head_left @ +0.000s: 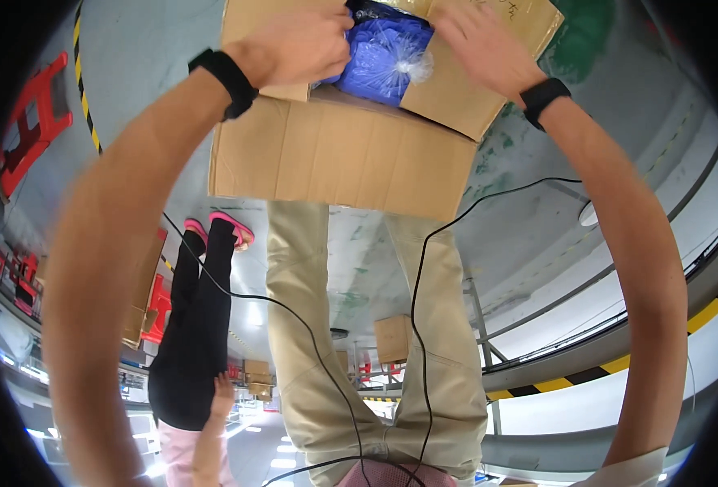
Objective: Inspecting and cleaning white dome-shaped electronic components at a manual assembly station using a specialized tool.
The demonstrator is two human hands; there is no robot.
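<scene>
A cardboard box (pixel 342 154) stands in front of me with its top flaps spread apart. Inside lie blue items in a clear plastic bag (pixel 383 61), its gathered, knotted top facing up. My left hand (pixel 310 47) is over the box's left flap, fingers curled at the opening beside the bag. What those fingers grip is hidden. On the right flap (pixel 448 89) rests my right hand (pixel 485 40), its fingers stretched out and lying flat near the opening. Both wrists wear black bands.
Black cables (pixel 424 268) hang across my front. A person in black trousers (pixel 188 349) stands at the left, near red plastic stools (pixel 38 122). A yellow-and-black striped edge (pixel 602 369) runs along the right. Another cardboard box (pixel 393 339) sits on the floor behind.
</scene>
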